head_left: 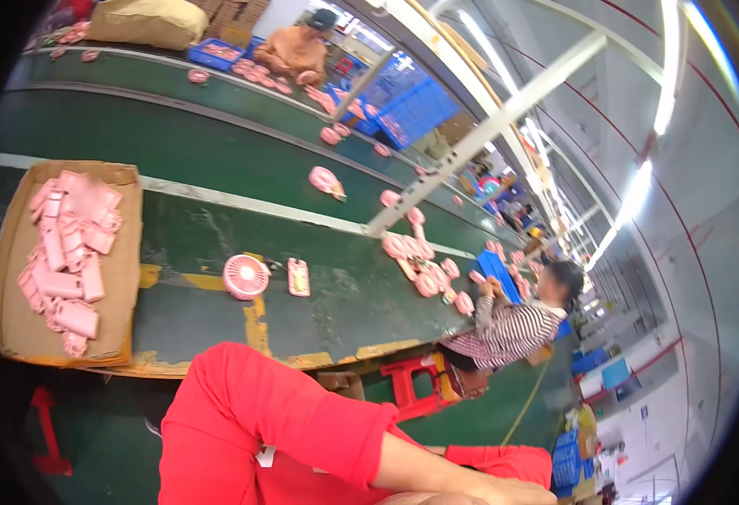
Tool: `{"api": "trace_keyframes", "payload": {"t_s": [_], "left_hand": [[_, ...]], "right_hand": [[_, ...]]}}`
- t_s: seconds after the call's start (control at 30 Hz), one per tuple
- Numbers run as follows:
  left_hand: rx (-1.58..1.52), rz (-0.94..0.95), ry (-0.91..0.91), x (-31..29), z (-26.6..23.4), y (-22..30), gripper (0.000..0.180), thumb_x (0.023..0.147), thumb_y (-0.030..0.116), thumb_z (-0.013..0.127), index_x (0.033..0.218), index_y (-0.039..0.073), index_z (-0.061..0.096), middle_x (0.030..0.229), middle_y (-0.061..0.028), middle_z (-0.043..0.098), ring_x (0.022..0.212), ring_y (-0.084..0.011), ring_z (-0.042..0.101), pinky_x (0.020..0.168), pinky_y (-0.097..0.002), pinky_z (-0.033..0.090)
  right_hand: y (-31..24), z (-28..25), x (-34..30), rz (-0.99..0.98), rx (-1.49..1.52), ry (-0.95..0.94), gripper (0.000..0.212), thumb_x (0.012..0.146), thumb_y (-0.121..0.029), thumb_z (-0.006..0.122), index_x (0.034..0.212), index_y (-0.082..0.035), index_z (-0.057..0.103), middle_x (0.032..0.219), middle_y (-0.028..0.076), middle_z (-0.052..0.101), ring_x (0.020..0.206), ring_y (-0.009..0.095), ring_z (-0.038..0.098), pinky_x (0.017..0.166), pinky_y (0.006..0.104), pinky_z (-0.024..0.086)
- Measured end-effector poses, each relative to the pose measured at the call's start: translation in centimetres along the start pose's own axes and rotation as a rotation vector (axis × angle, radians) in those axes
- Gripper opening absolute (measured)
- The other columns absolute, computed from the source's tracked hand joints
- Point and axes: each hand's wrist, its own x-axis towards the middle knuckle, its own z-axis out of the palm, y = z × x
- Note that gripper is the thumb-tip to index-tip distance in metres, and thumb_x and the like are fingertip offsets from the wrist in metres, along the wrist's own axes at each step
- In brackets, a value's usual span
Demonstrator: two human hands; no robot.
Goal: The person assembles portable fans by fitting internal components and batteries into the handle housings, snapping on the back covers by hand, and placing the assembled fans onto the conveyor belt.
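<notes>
My arms, in rolled-up red sleeves, are folded across my body at the lower edge. My left hand lies beside the other red sleeve; its fingers are too cut off to read. Of my right arm only a strip of bare skin shows behind the left forearm, and the right hand is mostly hidden. Neither hand touches the bench. On the dark green bench before me lie a pink round fan head with a slatted grille and a pink rectangular handle shell, with a small wire between them.
A cardboard tray of pink shells stands at the left. Beyond runs a green conveyor carrying pink fan parts. A co-worker in stripes sits at the right near a red stool; another person works across the conveyor. A metal post rises mid-bench.
</notes>
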Motion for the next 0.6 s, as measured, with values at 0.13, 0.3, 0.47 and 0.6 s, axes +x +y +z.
{"api": "trace_keyframes", "payload": {"t_s": [0.13, 0.3, 0.47, 0.6], "left_hand": [[-0.033, 0.040, 0.312, -4.0, -1.3, 5.0, 0.030, 0.082, 0.025, 0.063, 0.066, -0.001, 0.058, 0.058, -0.0133, 0.055, 0.053, -0.0230, 0.052, 0.050, -0.0361, 0.040], [-0.078, -0.447, 0.519, -6.5, -2.6, 6.8, 0.026, 0.085, 0.017, 0.062, 0.066, -0.001, 0.057, 0.057, -0.0106, 0.055, 0.050, -0.0172, 0.052, 0.048, -0.0305, 0.039], [0.164, -0.234, 0.728, -7.8, -1.1, 7.3, 0.018, 0.083, 0.017, 0.062, 0.079, 0.001, 0.057, 0.072, -0.0107, 0.057, 0.067, -0.0238, 0.055, 0.059, -0.0338, 0.042], [0.628, -0.419, 0.956, -12.6, -1.4, 7.5, 0.025, 0.075, 0.010, 0.064, 0.099, 0.004, 0.058, 0.094, -0.0103, 0.060, 0.090, -0.0293, 0.056, 0.079, -0.0393, 0.043]], "right_hand": [[-3.4, 0.8, 3.0, -0.021, -0.107, 0.047, 0.019, 0.084, -0.017, 0.053, 0.093, -0.002, 0.060, 0.081, 0.018, 0.064, 0.065, 0.030, 0.063, 0.056, 0.0402, 0.048], [-6.6, 2.5, 3.9, 0.000, -0.226, 0.056, 0.019, 0.084, -0.017, 0.053, 0.092, -0.002, 0.060, 0.080, 0.019, 0.064, 0.062, 0.030, 0.063, 0.054, 0.0407, 0.048], [-12.2, 0.0, 7.6, -0.157, 0.376, 0.286, 0.018, 0.085, -0.019, 0.053, 0.086, -0.003, 0.059, 0.073, 0.020, 0.062, 0.071, 0.040, 0.060, 0.063, 0.0480, 0.047], [-10.0, -0.7, 8.8, -0.201, 0.464, 0.298, 0.015, 0.083, -0.018, 0.054, 0.086, -0.004, 0.060, 0.079, 0.021, 0.062, 0.074, 0.041, 0.059, 0.065, 0.0467, 0.047]]}}
